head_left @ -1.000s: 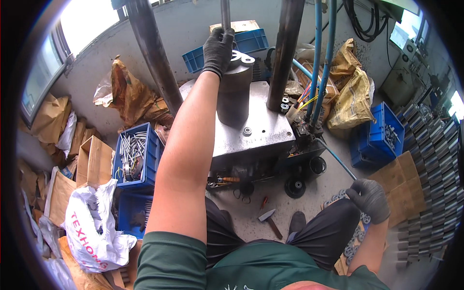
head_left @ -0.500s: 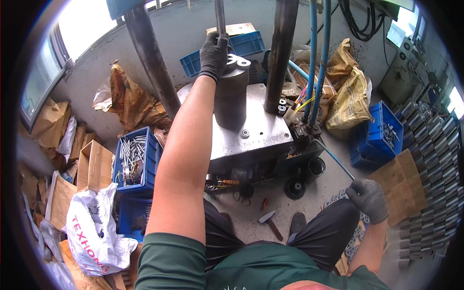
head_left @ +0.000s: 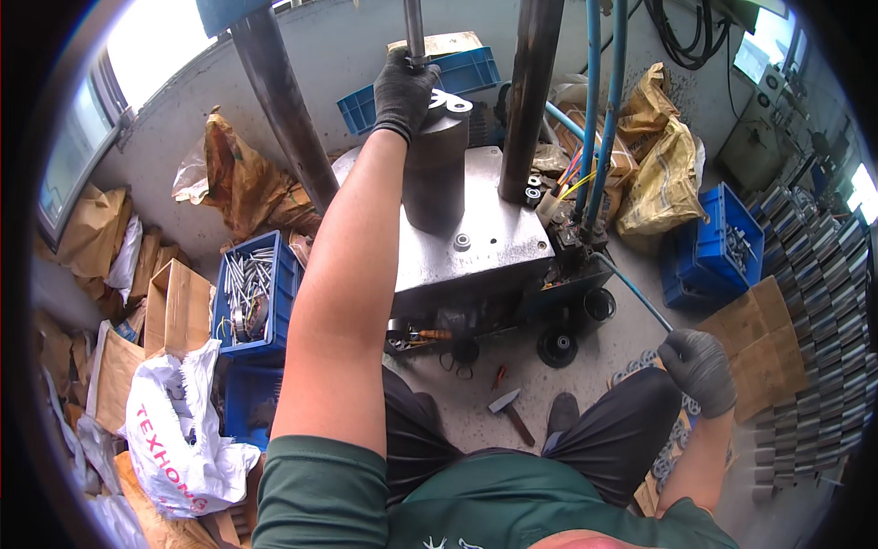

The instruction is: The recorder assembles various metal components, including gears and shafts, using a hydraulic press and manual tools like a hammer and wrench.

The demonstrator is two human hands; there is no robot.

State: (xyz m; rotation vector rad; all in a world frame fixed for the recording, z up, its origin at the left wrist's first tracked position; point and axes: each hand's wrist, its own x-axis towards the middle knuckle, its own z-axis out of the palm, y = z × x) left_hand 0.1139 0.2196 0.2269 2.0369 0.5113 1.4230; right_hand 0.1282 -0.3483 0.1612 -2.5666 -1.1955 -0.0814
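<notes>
My left hand [head_left: 403,94], in a dark glove, is closed around the lower end of an upright metal rod [head_left: 414,29], above the top of a thick dark metal cylinder [head_left: 434,188]. Whether a small part sits inside the fingers is hidden. Pale metal rings [head_left: 458,105] lie on the cylinder's top, right beside this hand. The cylinder stands on a steel machine table [head_left: 485,261], with a small ring [head_left: 462,242] near its front. Lower right, my gloved right hand [head_left: 699,372] grips the end of a thin lever [head_left: 640,297] that slants down from the machine.
Dark columns [head_left: 530,101] and blue pipes [head_left: 613,101] flank the cylinder. Blue crates of metal parts stand left [head_left: 291,293] and right [head_left: 709,242]. A hammer [head_left: 512,416] lies on the floor between my feet. Stacked metal pieces [head_left: 814,339] line the right side.
My left hand has shifted slightly up, and its fingers have turned about the rod's lower end. My right hand stays on the lever, whose end sits slightly lower. The view has moved a little.
</notes>
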